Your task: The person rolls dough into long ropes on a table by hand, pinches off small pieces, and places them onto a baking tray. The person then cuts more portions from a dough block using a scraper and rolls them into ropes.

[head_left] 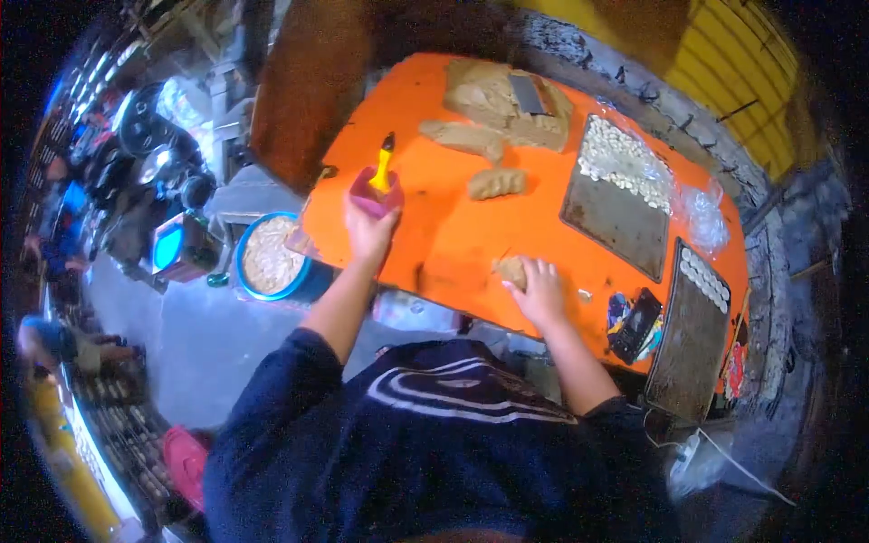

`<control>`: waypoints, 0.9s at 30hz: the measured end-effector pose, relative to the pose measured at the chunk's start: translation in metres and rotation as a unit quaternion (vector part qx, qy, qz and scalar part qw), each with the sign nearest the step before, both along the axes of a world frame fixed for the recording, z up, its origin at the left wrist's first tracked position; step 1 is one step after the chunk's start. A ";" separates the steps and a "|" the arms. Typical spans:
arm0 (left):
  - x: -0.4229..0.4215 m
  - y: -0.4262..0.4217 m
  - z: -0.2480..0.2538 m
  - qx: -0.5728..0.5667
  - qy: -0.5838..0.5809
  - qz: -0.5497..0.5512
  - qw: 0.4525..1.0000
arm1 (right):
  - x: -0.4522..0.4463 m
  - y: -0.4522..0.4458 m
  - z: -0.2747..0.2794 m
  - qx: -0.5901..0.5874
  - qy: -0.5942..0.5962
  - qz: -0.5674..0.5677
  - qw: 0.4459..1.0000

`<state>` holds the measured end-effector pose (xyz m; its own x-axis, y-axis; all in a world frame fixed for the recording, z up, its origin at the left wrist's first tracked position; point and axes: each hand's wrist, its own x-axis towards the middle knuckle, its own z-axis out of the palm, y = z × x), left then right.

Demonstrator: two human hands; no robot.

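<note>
My left hand point(369, 232) is closed around a pink cup point(360, 193) at the left side of the orange table point(425, 231). A yellow-handled brush point(383, 168) with a dark tip leans upright in the cup. My right hand point(541, 291) curls over a small lump of tan dough point(510, 269) near the table's front edge. Part of that lump is hidden under the fingers. Farther back lie a ridged dough piece point(497, 184), a longer dough strip point(463, 140) and a large dough mass point(480, 90) with a flat grey scraper point(527, 94) on it.
On the right are a dark baking tray point(615, 231) partly covered with small pale pieces, and a second tray point(692, 330) with a few rows. A black object point(636, 324) lies near the front edge. A blue tub point(299, 282) of pale mixture stands left of the table.
</note>
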<state>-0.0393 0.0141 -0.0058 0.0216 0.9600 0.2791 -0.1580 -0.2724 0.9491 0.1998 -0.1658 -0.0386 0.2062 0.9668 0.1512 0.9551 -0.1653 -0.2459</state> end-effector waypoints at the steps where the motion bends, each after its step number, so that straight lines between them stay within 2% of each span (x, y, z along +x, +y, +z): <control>1: 0.005 0.008 0.002 0.000 -0.003 -0.011 1.000 | 0.000 -0.001 0.001 0.000 -0.003 -0.011 1.000; 5: 0.023 0.042 0.008 -0.016 0.106 0.016 0.994 | -0.010 0.000 0.002 -0.007 -0.007 -0.047 0.999; 7: 0.040 0.091 -0.033 0.113 0.026 -0.002 0.993 | -0.013 0.000 0.001 -0.001 -0.007 -0.062 0.998; 10: 0.054 0.112 -0.023 0.085 -0.027 -0.067 0.994 | -0.016 -0.004 -0.001 0.011 -0.009 -0.058 0.998; 12: 0.056 0.119 -0.025 0.130 0.070 -0.049 0.988 | -0.018 -0.009 0.005 -0.003 0.000 -0.061 0.998; 13: 0.060 0.108 -0.028 0.126 0.071 -0.058 0.988 | -0.018 -0.011 0.011 -0.014 0.006 -0.045 0.999; 15: 0.060 0.073 -0.037 0.195 0.157 0.088 0.964 | -0.009 -0.012 0.019 -0.032 0.016 -0.006 0.999; 16: 0.056 0.040 -0.045 0.120 0.201 0.007 0.972 | -0.001 -0.012 0.017 -0.033 0.018 -0.008 0.999; 17: 0.055 0.003 -0.054 0.041 0.244 -0.073 0.966 | 0.007 -0.013 0.010 0.016 0.010 -0.008 1.000; 18: 0.060 -0.022 -0.053 0.139 0.294 -0.178 0.929 | 0.013 -0.016 0.000 0.062 0.005 -0.007 0.998; 19: 0.067 -0.048 -0.051 0.230 0.338 -0.279 0.869 | 0.017 -0.022 -0.010 0.105 0.002 -0.004 0.994; 20: 0.083 -0.069 -0.055 0.267 0.323 -0.224 0.880 | 0.020 -0.026 -0.016 0.149 -0.002 0.001 0.989; 22: 0.110 -0.071 -0.054 0.289 0.278 -0.318 0.860 | 0.021 -0.025 -0.015 0.100 0.044 0.000 0.994; 23: 0.117 -0.064 -0.071 0.286 0.283 -0.315 0.860 | 0.020 -0.022 -0.011 0.055 0.081 -0.007 0.995; 24: 0.122 -0.054 -0.098 0.165 0.200 -0.406 0.876 | 0.020 -0.018 -0.004 0.010 0.116 -0.014 0.993; 25: 0.124 -0.048 -0.114 0.038 0.109 -0.484 0.867 | 0.018 -0.015 0.003 -0.036 0.150 -0.021 0.988; 27: 0.092 -0.071 -0.012 0.133 0.314 -0.383 0.858 | -0.001 -0.010 0.032 -0.006 0.203 -0.034 0.979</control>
